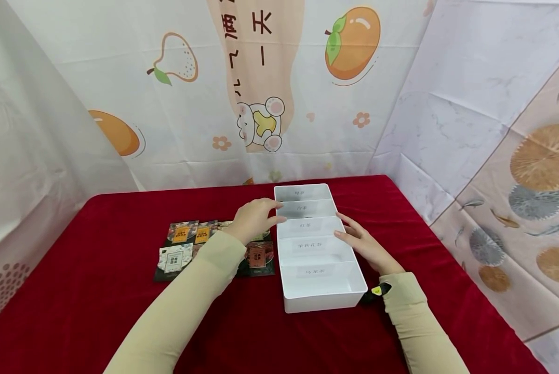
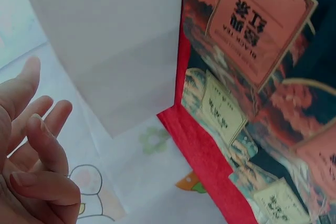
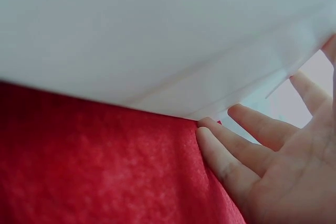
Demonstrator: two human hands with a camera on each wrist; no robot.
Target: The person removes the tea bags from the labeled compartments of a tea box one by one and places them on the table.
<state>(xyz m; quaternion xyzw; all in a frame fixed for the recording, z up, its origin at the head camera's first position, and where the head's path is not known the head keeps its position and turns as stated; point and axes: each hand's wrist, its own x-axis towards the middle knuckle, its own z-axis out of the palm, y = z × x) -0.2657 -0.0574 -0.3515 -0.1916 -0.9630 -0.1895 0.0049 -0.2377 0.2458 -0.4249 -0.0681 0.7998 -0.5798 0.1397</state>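
A long white divided box (image 1: pixel 323 299) stands on the table, its several compartments marked with Chinese labels. My left hand (image 1: pixel 253 220) hovers by the box's left edge, fingers loosely bent and nothing held in the left wrist view. On the other side, my right hand (image 1: pixel 365 248) rests its fingertips against the right wall, fingers fairly straight. Left of the box lie tea packets: one with a red black-tea label (image 2: pixel 258 24), a pale one (image 1: pixel 174 261), and others with orange labels (image 1: pixel 181 233). My left arm partly covers the group.
A dark red cloth (image 1: pixel 97 270) covers the table. White printed curtains (image 1: pixel 176 130) hang behind it and at both sides. Beside the box's near right corner, a black item with a yellow mark (image 1: pixel 377 291) shows at the right wrist.
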